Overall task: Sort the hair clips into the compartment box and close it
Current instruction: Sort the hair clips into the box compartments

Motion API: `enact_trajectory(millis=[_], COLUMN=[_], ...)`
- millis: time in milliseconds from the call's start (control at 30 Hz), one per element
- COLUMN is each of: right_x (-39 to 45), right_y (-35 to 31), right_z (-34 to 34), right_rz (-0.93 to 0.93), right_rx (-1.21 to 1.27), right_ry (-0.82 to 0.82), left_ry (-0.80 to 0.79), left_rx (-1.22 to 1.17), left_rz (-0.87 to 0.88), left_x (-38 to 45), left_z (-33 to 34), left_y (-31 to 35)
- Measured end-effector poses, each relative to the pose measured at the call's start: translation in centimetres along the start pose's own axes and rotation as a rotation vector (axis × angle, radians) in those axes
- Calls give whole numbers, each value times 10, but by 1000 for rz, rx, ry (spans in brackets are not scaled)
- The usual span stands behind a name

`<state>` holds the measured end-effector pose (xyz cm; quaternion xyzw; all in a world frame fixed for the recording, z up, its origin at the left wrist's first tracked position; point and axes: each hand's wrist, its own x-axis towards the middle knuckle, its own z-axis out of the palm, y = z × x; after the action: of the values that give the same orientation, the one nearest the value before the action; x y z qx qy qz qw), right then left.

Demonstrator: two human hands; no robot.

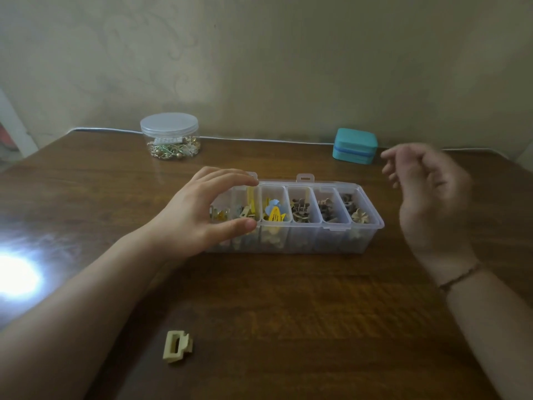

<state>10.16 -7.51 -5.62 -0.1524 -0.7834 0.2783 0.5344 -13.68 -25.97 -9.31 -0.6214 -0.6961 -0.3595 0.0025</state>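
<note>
Clip (176, 346) remained loose on the bench (288, 313), near of the compartment box (291, 217), below the left hand (199, 217), whose grip was spread across the box's left end. Right hand (429, 192) hovered apart, empty, farther away.

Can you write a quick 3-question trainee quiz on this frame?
1. True or false: a beige hair clip lies on the table, outside the compartment box.
2. Which hand rests on the box? A) left hand B) right hand
3. What stands at the table's back right?

Key: 1 true. 2 A; the right hand is raised beside the box, empty and blurred. 3 A teal case; the clear round jar is back left.
</note>
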Motion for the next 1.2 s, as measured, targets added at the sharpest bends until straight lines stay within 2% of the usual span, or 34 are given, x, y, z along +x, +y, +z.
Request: enact_trajectory(millis=[67,200,300,367,767,933,1067,1200], right_x=[-18,-63,-87,-94,-79,-65,-63,-53], right_y=[-22,-66,-77,-74,-71,-66,-63,-71], right_z=[14,49,67,72,61,52,56,40], right_rz=[-140,-433,-661,-725,-713,-665,-720,-565], right_rx=[-50,-31,-71,-93,-14,-156,-365,-398], right_ry=[-151,-759,-967,-1053,-1198,-1219,-1192,-1282], left_ry=[-1,17,11,-7,-14,-26,-14,-23], left_rx=[-2,24,27,23,11,11,13,13], left_rz=[0,33,34,22,18,14,14,5], left_x=[0,0,0,1,0,1,0,0], left_z=[-1,1,1,0,-1,-2,-1,-2], left_y=[1,0,-1,-2,0,2,3,1])
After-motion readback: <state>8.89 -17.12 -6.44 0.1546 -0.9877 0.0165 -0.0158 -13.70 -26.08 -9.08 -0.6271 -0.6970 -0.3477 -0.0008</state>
